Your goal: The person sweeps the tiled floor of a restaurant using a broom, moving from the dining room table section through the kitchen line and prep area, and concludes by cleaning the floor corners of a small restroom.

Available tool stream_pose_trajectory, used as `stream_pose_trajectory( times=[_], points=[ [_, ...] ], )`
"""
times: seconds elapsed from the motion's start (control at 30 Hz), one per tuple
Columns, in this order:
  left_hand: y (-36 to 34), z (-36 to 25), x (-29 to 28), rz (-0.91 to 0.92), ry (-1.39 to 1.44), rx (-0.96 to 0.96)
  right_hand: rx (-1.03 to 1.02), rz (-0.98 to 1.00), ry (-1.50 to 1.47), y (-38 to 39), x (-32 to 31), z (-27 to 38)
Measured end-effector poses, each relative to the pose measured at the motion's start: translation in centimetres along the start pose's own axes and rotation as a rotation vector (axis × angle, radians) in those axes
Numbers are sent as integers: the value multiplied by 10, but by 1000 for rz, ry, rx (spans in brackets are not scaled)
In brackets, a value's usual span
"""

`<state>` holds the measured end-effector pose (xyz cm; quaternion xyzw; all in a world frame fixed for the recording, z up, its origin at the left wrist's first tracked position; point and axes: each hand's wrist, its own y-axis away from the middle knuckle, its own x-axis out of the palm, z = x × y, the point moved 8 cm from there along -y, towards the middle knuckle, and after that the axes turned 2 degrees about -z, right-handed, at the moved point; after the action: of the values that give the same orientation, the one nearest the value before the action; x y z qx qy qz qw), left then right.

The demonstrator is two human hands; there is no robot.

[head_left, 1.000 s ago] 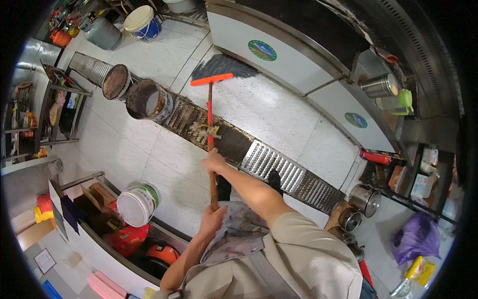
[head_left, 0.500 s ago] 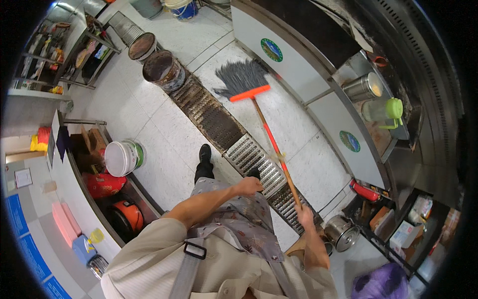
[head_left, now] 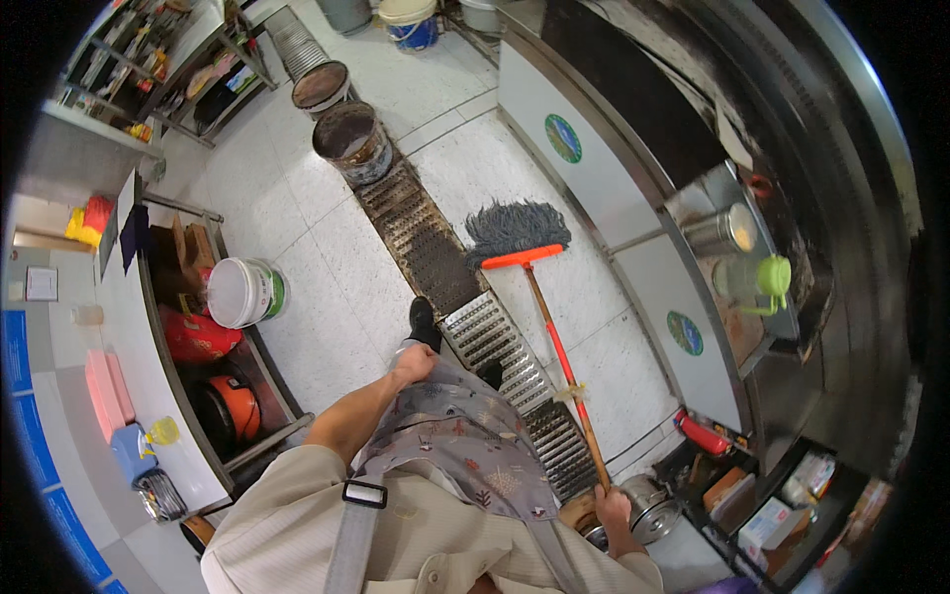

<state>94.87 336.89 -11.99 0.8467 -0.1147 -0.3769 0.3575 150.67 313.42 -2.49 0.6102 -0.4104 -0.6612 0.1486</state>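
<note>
My right hand [head_left: 612, 505] grips the lower end of a mop's wooden and red handle [head_left: 556, 342]. The mop has an orange bar [head_left: 522, 255] and a shaggy grey head [head_left: 515, 226], lying on white floor tiles right of the metal drain strip. My left hand [head_left: 414, 364] is closed on the upper edge of my grey patterned apron [head_left: 440, 416], away from the handle. My dark shoe [head_left: 422, 319] shows just left of the grating [head_left: 500, 351].
Rusty drums [head_left: 351, 144] stand on the drain strip. A white counter with open shelves [head_left: 178, 426] runs along my left, a white bucket [head_left: 239, 292] beside it. Steel cooking units [head_left: 574, 178] line the right. Steel pots [head_left: 653, 515] and a low black rack [head_left: 782, 515] are at lower right.
The mop head has moved right and toward me. My left hand has left the handle and moved left to the apron. My right hand has shifted lower right, holding the handle.
</note>
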Motion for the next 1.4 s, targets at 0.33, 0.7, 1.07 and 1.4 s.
stream_pose_trajectory(
  times=[0.33, 0.7, 1.07, 1.4],
  points=[
    [-106, -25, -54, 60, 130, 146, -151, -135, -34, -192, -127, 272],
    [-239, 6, -276, -42, 504, -100, -288, -304, -139, -399, -321, 628],
    [-276, 40, -322, -48, 714, -296, -601, -161, -38, -386, -364, 783],
    [-318, -65, -356, 161, 902, -91, -615, -7, 129, -306, -417, 726]
  ],
)
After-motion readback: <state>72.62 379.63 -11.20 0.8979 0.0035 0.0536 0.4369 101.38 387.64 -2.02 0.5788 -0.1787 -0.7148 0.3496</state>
